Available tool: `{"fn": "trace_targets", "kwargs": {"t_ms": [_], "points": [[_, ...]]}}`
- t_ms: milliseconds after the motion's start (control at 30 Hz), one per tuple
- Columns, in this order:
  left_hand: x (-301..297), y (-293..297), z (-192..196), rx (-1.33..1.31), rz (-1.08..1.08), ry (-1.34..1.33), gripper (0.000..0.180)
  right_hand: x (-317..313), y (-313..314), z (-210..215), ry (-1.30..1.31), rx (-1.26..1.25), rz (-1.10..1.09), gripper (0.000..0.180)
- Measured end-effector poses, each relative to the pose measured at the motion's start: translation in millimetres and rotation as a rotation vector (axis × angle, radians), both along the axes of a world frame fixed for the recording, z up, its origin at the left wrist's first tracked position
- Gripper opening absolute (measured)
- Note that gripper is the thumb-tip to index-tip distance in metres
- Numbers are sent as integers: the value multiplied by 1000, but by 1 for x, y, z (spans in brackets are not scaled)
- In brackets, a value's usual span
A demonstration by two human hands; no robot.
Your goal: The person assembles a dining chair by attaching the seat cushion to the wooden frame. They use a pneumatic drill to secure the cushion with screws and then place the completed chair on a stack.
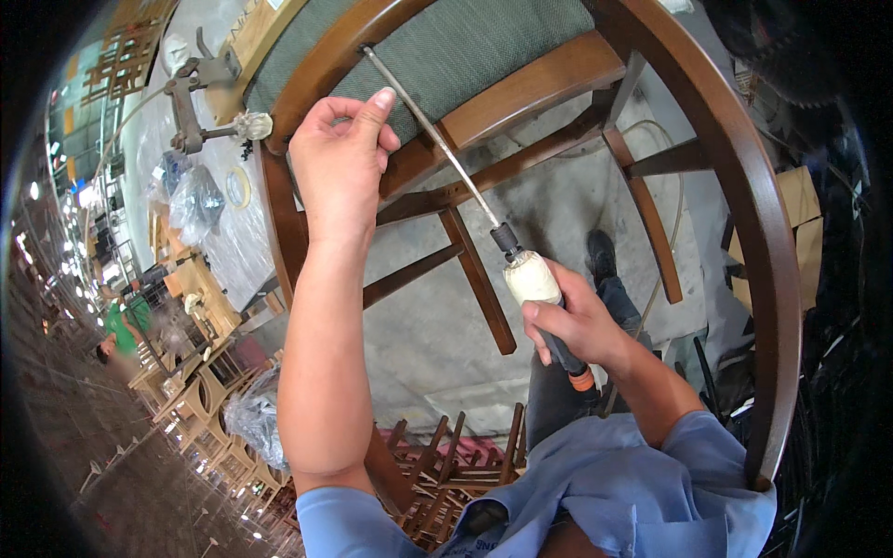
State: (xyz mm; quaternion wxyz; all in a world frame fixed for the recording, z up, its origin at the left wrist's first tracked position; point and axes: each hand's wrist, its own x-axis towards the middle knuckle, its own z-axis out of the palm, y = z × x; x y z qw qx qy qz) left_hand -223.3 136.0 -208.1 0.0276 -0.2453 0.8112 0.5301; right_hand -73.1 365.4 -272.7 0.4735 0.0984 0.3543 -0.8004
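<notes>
My right hand (581, 321) is wrapped round a straight power screwdriver (532, 279) with a pale wrapped collar and an orange end. Its long steel bit (437, 139) slants up and left, and the tip meets the brown wooden frame of a chair (316, 70). Grey-green fabric (474, 60) covers the chair's padded part. Beside the upper bit, my left hand (342, 153) is closed, thumb against curled fingers. The thumb tip is close to the bit; whether it touches is unclear. Anything inside those fingers is hidden.
A metal clamp (191, 107) with a wrapped pad stands against the chair at left. A plastic-covered table (237, 246) holds a tape roll (238, 186) and plastic bags. Several wooden chair frames stand lower left. A person in green (126, 321) is farther off. Cardboard (802, 237) lies right.
</notes>
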Motion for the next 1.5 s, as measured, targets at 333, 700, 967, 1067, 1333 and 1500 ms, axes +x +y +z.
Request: {"fn": "trace_targets", "kwargs": {"t_ms": [333,700,967,1067,1333,1500], "points": [[-9,-25,-36,-118,45,255,15,11,-9,6,51,149,-99,28],[-10,-42,-15,365,125,168,17,36,19,-13,281,152,-27,37],[-12,-46,-17,538,113,211,23,39,32,-26,203,137,6,42],[-12,-47,-17,543,88,186,22,39,31,-28,239,164,31,46],[-9,-49,-12,458,34,127,21,43,31,-39,277,149,34,51],[-10,-50,-15,499,-19,34,21,38,48,-35,109,45,103,45]]}}
